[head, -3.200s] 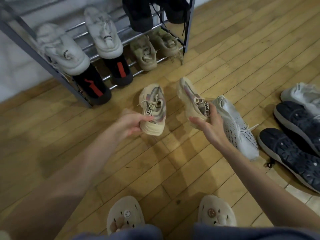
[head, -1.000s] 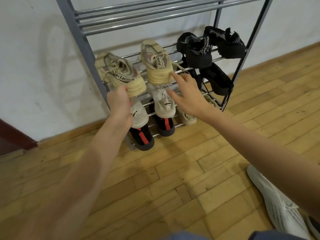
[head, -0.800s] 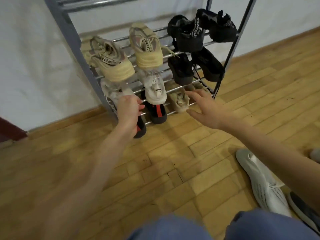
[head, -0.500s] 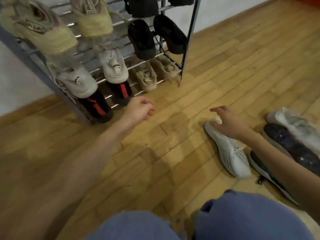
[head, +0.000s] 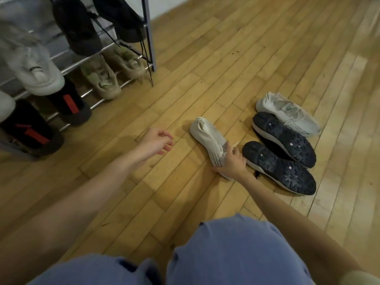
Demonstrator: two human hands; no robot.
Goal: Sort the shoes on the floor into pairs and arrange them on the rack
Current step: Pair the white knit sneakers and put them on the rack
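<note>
Our right hand (head: 231,163) grips the near end of the white knit shoe (head: 207,138) lying on the wooden floor (head: 226,64), fingers curled over it. Our left hand (head: 157,144) hovers left of that shoe, fingers loosely curled, holding nothing. Right of it lie 2 dark shoes (head: 283,153) soles up, another white shoe (head: 287,114) beyond. The rack (head: 148,36) stands far left of it.

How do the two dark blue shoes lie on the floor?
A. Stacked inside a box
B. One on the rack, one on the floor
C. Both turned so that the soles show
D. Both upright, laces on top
C: both dark blue shoes lie on the floor with their studded soles showing, beside the white shoe that the right hand grips.
</note>
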